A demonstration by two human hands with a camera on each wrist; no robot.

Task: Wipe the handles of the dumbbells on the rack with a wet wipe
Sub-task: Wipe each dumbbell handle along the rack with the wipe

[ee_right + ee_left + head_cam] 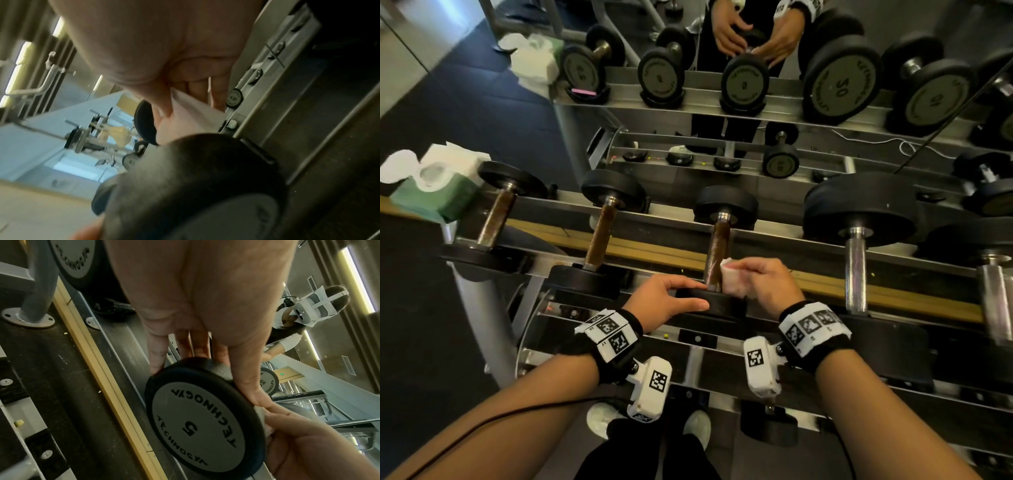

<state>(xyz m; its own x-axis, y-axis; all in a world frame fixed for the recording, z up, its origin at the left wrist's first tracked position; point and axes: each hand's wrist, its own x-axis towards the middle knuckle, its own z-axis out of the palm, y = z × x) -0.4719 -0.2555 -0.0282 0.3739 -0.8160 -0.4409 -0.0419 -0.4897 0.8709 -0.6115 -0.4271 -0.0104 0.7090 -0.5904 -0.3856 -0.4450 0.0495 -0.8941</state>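
Note:
On the top tier of the rack (893,291), the third dumbbell from the left has a brown handle (717,246). My left hand (703,294) grips its near black head (726,308), marked 5 (197,421), with the thumb on the rim and the fingers (156,356) behind it. My right hand (756,277) pinches a folded white wet wipe (732,279) against the lower right side of that handle. The wipe (191,113) shows between thumb and fingers in the right wrist view, above the blurred head (205,178).
A green pack of wipes (438,192) sits at the rack's left end. Two brown-handled dumbbells (602,236) lie to the left, and a larger steel-handled one (856,253) to the right. A mirror (839,82) stands behind the rack. A lower tier (688,346) lies under my wrists.

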